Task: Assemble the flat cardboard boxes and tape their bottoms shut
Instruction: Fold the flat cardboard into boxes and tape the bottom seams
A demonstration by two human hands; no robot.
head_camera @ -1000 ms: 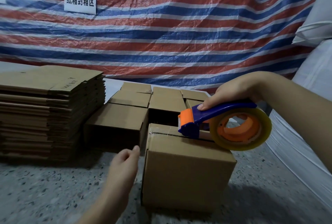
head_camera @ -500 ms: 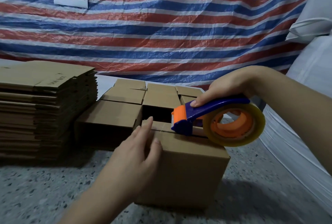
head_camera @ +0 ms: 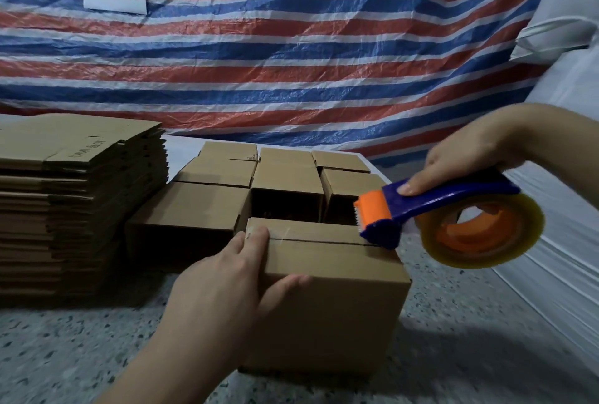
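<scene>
My left hand [head_camera: 223,277] has come onto the box [head_camera: 324,293] at frame center, fingers gripping its left edge; right hand [head_camera: 460,157] grips tape dispenser [head_camera: 453,212] at the seam's right end. Taping nearly done.

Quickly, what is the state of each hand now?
Left hand: grips the left end of the cardboard box.
Right hand: holds the tape dispenser.

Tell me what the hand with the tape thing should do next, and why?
Probably pull the tape dispenser off the right edge and down the side to tear the tape. The right hand has it at the seam's right end on the box, while the left hand holds the box's left corner.
</scene>
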